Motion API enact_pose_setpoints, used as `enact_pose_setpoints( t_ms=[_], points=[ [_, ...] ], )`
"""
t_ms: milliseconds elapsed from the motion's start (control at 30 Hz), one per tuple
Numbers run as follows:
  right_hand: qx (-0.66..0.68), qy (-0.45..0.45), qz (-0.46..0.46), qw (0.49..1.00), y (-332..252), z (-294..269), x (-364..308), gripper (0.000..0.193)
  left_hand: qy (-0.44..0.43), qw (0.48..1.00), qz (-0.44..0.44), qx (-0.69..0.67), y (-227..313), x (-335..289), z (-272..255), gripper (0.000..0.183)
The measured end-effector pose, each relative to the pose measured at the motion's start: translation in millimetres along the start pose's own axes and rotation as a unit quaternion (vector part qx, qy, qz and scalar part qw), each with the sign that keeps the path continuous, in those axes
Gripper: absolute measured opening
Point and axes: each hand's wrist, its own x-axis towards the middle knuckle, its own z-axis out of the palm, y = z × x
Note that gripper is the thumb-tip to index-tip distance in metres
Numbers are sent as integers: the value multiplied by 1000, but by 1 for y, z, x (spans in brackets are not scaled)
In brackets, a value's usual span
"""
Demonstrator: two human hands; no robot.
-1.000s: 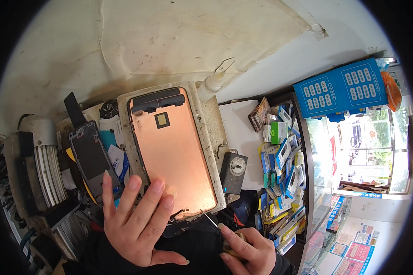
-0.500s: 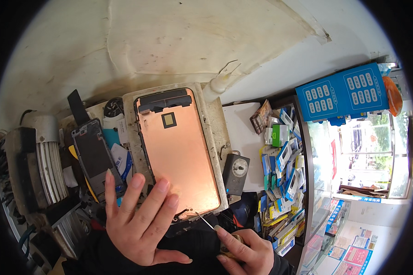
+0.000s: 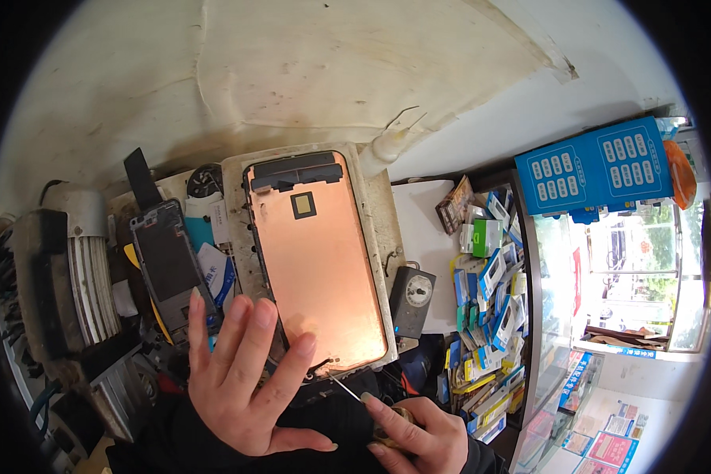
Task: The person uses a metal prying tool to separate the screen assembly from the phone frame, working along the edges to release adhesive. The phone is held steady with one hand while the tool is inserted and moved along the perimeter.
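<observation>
A phone screen panel [image 3: 332,268] lies with its copper-coloured back up on a worn beige plate [image 3: 250,229]. Dark strips run across its far end, and a small dark-framed square sits below them. My left hand [image 3: 245,387] is spread palm down, with its index fingertip over the panel's lower left part. A thin metal pick [image 3: 346,389] is held in my right hand [image 3: 423,433]. Its tip meets the panel's near edge, beside a short dark flex cable [image 3: 317,366]. Something brassy shows between my right fingers, partly hidden.
Left of the plate are an opened dark phone body [image 3: 166,261] and a ribbed metal device [image 3: 91,284]. To the right stand a grey box with a dial [image 3: 412,300] and a pile of small packages [image 3: 490,316]. A blue sign [image 3: 592,170] hangs near the window.
The pick's tip has shifted slightly left along the panel's near edge, closer to the flex cable. My left middle and ring fingers have drawn left off the panel. The view has shifted a little.
</observation>
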Motion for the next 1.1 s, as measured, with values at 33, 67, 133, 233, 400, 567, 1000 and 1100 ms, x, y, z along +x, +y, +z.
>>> enact_pose_setpoints(
  t_ms=[33, 67, 133, 233, 400, 567, 1000, 1100],
  points=[
    [0, -1, -3, 1000, 0, 0, 0, 56, 7, 1000, -1, -4, 0, 0, 1, 94],
    [2, -1, 1, 1000, 0, 0, 1, 56, 14, 1000, -2, -9, 0, 0, 2, 94],
    [7, -4, 7, 1000, 0, 1, 1, 56, 18, 1000, -6, -15, 0, -1, 3, 95],
    [-2, 0, 10, 1000, 0, 2, 2, 56, 31, 999, -8, -43, 0, 0, 6, 96],
    [-2, 3, 2, 1000, 0, 4, 6, 56, 55, 992, -26, -114, 2, 1, 12, 97],
    [1, -15, -17, 1000, -1, 5, 10, 56, 41, 993, -26, -104, 1, 2, 9, 97],
    [6, -33, -26, 999, 1, 6, 12, 56, 37, 994, -30, -100, 1, 2, 8, 95],
    [6, -23, -20, 1000, 0, 4, 10, 55, 31, 995, -31, -93, 1, 2, 7, 96]
  ],
)
